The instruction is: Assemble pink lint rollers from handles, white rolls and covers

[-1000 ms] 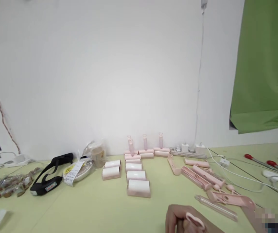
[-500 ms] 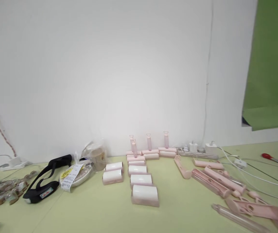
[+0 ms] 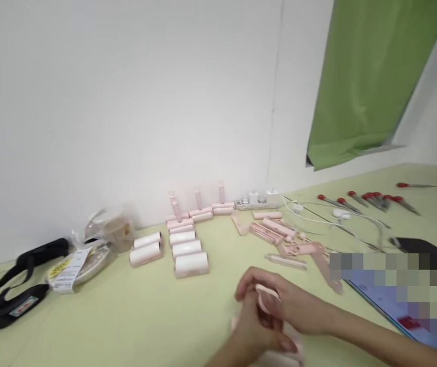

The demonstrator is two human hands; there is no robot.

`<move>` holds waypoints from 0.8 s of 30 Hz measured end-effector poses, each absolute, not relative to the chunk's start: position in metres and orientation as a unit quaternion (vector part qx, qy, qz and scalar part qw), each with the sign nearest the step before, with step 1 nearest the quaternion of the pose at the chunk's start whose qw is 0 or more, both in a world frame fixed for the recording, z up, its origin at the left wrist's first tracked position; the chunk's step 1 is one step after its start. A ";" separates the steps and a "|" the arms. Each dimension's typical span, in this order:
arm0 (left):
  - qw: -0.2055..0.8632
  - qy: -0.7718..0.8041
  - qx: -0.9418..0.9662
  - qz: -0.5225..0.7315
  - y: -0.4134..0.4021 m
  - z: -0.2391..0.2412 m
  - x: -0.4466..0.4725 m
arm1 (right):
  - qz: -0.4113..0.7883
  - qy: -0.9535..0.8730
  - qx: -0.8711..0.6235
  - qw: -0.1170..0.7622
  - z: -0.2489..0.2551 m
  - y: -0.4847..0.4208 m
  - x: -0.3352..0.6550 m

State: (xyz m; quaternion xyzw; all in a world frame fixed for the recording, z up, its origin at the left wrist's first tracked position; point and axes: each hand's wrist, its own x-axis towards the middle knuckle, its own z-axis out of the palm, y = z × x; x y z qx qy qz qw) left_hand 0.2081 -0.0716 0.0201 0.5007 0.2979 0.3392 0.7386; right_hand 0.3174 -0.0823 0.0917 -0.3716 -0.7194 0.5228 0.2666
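Observation:
Both my hands meet low in the view, right of centre and just above the table. My left hand [image 3: 246,326] comes up from the bottom edge with fingers curled round a pink lint roller [image 3: 267,299]. Closed over its upper end is my right hand [image 3: 285,300], and a pale pink rounded end shows between the fingers. White and pink parts lie below the hands, blurred and partly covered. Nearest are loose pink handle parts [image 3: 298,248] and a clear pinkish tube [image 3: 286,261]. To the left stand white sticky rolls [image 3: 191,264] in pink holders.
Along the wall, pink rollers with upright handles [image 3: 221,193] stand beside a power strip [image 3: 256,205] with white cables. Red-handled tools [image 3: 375,200] lie at the right. A partly pixelated screen [image 3: 379,300] is near my right arm. A black strap [image 3: 31,265] and a bagged plate [image 3: 96,260] are left.
My view has swung right, so the table things sit further left and the red-handled tools show. Both hands have come into view, holding the pink roller.

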 end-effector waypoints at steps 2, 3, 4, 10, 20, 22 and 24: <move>0.741 0.271 0.493 0.367 -0.071 0.024 0.212 | 0.488 -0.736 -0.357 0.303 0.099 -0.087 0.327; 0.739 0.260 0.494 0.378 -0.069 0.027 0.212 | 0.460 -0.747 -0.358 0.320 0.102 -0.088 0.330; 0.735 0.252 0.501 0.381 -0.068 0.030 0.211 | 0.431 -0.757 -0.363 0.330 0.104 -0.089 0.333; 0.749 0.182 0.550 0.321 -0.058 0.046 0.199 | 0.366 -0.772 -0.389 0.345 0.100 -0.086 0.336; 0.695 0.319 0.550 0.336 -0.070 0.050 0.186 | 0.387 -0.785 -0.331 0.353 0.098 -0.079 0.327; 0.694 0.329 0.554 0.322 -0.067 0.046 0.183 | 0.381 -0.809 -0.303 0.329 0.101 -0.075 0.324; 0.694 0.327 0.558 0.316 -0.063 0.039 0.182 | 0.373 -0.831 -0.277 0.306 0.105 -0.071 0.317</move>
